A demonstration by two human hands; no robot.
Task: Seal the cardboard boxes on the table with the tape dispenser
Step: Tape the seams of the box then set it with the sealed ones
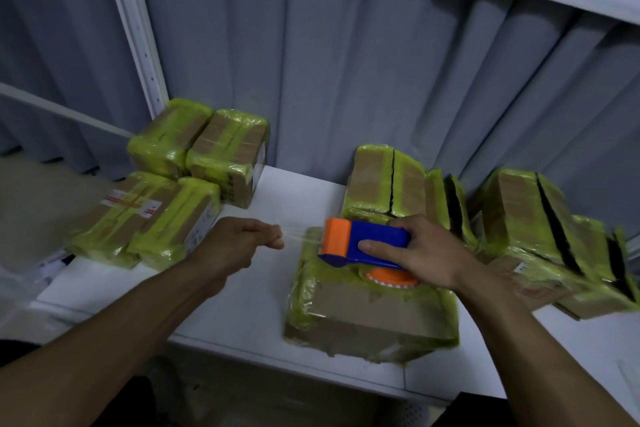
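Tape dispenser, blue plastic with an orange head: I logged it gripped in the right hand, over the near brown cardboard box wrapped in yellow-green tape on the white table. I could not tell whether it touched. The left hand pinched the clear tape end beyond the box's left edge. The strip ran left-right, the box below it and nearer the right hand. I judged the next move to be laying it down.

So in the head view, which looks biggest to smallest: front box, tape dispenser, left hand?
1. front box, clearly largest.
2. tape dispenser and left hand look about alike; nearness makes ranking them unsure.
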